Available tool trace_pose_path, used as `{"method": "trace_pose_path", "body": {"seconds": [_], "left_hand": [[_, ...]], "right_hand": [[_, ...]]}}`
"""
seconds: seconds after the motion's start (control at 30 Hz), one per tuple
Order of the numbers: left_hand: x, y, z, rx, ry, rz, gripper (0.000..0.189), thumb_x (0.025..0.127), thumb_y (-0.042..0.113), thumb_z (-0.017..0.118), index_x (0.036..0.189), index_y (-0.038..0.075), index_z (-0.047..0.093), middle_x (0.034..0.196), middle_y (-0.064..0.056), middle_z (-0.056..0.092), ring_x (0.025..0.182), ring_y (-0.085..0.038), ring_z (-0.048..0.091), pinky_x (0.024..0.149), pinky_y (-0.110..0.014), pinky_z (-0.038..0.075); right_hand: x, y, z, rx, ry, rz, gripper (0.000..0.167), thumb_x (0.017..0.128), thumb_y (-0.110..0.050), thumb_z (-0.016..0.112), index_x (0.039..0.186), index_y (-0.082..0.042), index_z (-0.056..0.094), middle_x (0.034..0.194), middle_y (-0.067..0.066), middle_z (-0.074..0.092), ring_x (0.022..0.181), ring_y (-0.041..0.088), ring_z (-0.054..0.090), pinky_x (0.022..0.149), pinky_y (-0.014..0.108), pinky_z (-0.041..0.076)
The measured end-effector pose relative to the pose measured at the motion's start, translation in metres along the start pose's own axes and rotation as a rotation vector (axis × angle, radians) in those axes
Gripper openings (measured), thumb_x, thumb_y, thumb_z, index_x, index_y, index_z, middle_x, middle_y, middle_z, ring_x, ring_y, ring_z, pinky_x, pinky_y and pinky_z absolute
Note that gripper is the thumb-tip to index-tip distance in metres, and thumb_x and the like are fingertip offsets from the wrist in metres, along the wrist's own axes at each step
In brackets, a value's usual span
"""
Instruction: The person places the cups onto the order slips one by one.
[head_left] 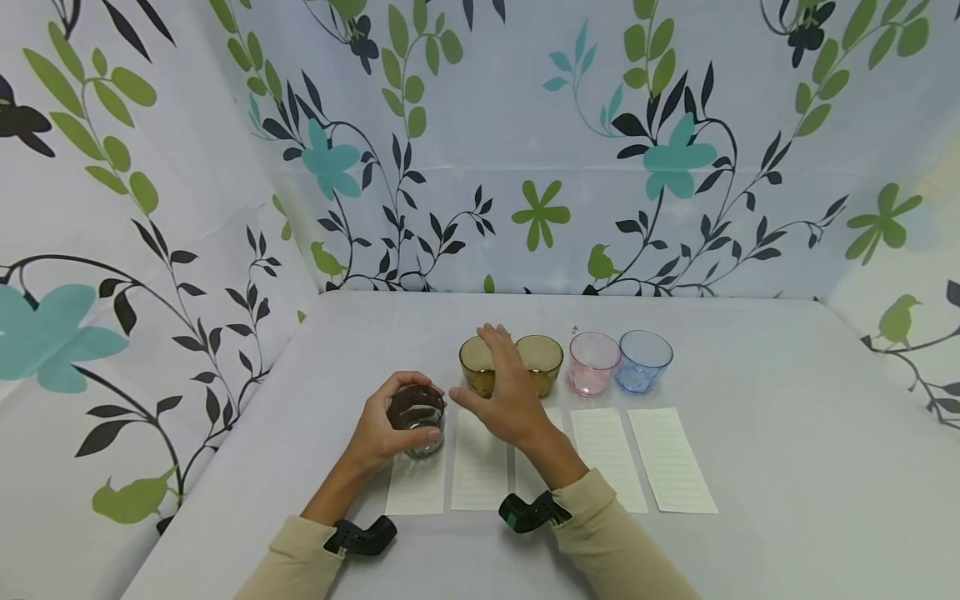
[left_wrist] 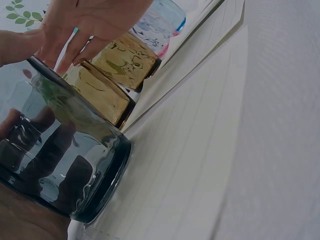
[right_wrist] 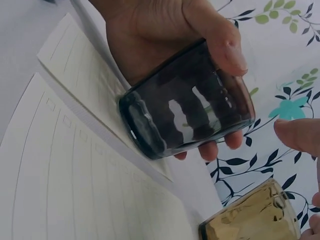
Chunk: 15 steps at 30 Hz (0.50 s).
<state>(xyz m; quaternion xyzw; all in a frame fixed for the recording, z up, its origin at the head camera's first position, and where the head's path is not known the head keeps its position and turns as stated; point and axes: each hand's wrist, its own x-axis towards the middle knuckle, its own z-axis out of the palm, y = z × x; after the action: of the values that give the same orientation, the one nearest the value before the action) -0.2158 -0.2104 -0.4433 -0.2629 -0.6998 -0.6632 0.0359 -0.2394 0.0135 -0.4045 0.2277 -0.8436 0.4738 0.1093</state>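
My left hand [head_left: 372,433] grips a dark grey glass tumbler [head_left: 424,425], thumb on the near side and fingers curled round the far side. The tumbler stands upright at the top of the leftmost lined paper strip [head_left: 415,492]; in the left wrist view its base [left_wrist: 107,187] is right at the paper. Just right of it, my right hand [head_left: 516,408] is raised with fingers extended and thumb apart, holding nothing. Behind that hand are two amber glass cups, the left one [head_left: 472,367] and the right one [head_left: 546,367], both partly hidden by it.
To the right of the amber cups stand a pink glass cup [head_left: 591,371] and a blue glass cup [head_left: 642,367], side by side. Several more paper strips lie in a row, the rightmost strip [head_left: 672,462] slightly slanted. Patterned curtain [head_left: 517,142] encloses the white table [head_left: 795,433] behind.
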Motion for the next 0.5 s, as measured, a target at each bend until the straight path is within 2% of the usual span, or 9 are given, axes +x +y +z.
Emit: {"method": "trace_pose_path", "body": {"seconds": [0.07,0.2,0.5], "left_hand": [[0.0006,0.0002,-0.0003,-0.002,-0.002,-0.003,0.061,0.080,-0.003,0.079,0.131,-0.008,0.045,0.125,-0.028,0.059,0.113,-0.033,0.065,0.102,-0.050,0.053],[0.0010,0.0000,-0.0005,-0.010,-0.006,-0.001,0.063,0.079,-0.004,0.079,0.131,-0.010,0.044,0.124,-0.028,0.059,0.112,-0.034,0.064,0.101,-0.051,0.053],[0.0005,0.0027,0.0012,0.001,-0.001,-0.009,0.064,0.079,0.000,0.081,0.132,-0.008,0.046,0.125,-0.025,0.060,0.112,-0.028,0.065,0.102,-0.052,0.052]], "right_hand": [[0.0004,0.0021,0.0012,0.034,0.010,-0.009,0.086,0.087,-0.028,0.081,0.158,-0.014,0.032,0.166,0.005,0.027,0.157,0.018,0.010,0.125,0.052,0.019],[0.0013,0.0049,0.0032,0.072,0.025,-0.027,0.087,0.087,-0.025,0.081,0.158,-0.014,0.032,0.167,0.005,0.027,0.157,0.017,0.008,0.125,0.053,0.018],[0.0015,0.0042,0.0062,0.073,0.043,-0.024,0.085,0.088,-0.020,0.080,0.158,-0.013,0.032,0.167,0.003,0.024,0.157,0.019,0.011,0.126,0.048,0.015]]}}
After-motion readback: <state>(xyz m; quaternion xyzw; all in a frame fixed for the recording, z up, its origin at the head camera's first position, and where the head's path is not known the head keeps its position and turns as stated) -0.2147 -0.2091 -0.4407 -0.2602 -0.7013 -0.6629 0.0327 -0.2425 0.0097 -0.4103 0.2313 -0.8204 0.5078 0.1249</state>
